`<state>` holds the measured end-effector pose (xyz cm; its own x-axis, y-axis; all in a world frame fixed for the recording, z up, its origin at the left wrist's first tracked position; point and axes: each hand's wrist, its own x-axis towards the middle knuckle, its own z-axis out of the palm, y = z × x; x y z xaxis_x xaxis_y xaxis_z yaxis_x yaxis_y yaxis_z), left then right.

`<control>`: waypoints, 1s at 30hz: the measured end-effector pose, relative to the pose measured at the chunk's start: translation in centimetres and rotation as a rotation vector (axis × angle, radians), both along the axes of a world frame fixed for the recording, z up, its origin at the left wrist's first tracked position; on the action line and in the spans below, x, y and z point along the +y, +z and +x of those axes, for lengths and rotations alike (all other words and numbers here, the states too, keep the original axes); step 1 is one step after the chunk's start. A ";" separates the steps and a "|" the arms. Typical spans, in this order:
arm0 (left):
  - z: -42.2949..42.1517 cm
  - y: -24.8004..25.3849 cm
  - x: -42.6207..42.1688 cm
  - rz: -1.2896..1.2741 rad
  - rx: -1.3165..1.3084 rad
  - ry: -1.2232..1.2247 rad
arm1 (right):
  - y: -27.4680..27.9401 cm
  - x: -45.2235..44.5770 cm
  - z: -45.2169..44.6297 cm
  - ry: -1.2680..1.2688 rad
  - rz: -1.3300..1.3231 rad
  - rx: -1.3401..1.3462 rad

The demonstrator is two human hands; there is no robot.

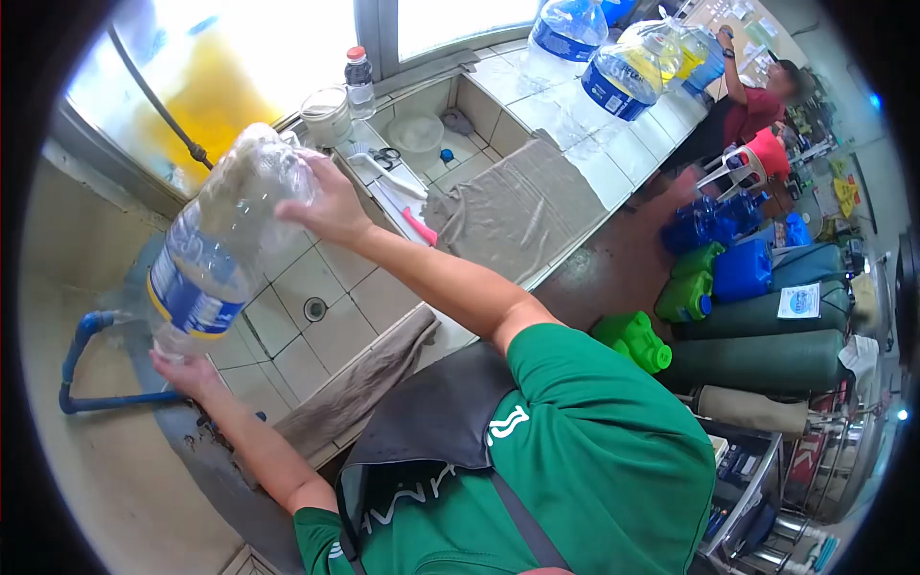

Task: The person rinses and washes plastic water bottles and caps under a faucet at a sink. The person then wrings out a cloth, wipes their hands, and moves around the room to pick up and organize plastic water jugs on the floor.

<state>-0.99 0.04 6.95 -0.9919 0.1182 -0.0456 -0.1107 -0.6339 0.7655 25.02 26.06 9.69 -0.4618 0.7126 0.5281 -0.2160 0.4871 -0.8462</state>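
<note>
Held a large clear bottle [196,283] tilted above one end of the tiled basin [297,359], narrow end downward. Gripped its side near the broad end with a spread right hand [329,198]; curled the left hand [190,376] around the narrow end, with exact finger placement hard to make out. Seemed most at risk of a slip at that smooth taper, with a drop toward the drain [314,309] as the likely result. Risked denting the thin-looking wall by squeezing too hard, and knocking the blue pipe [125,402] near the left hand by swinging too wide.
</note>
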 end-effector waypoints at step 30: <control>7.0 -17.0 3.8 -0.517 -0.023 -0.560 | 13.8 -7.3 -1.4 -0.108 0.611 -0.416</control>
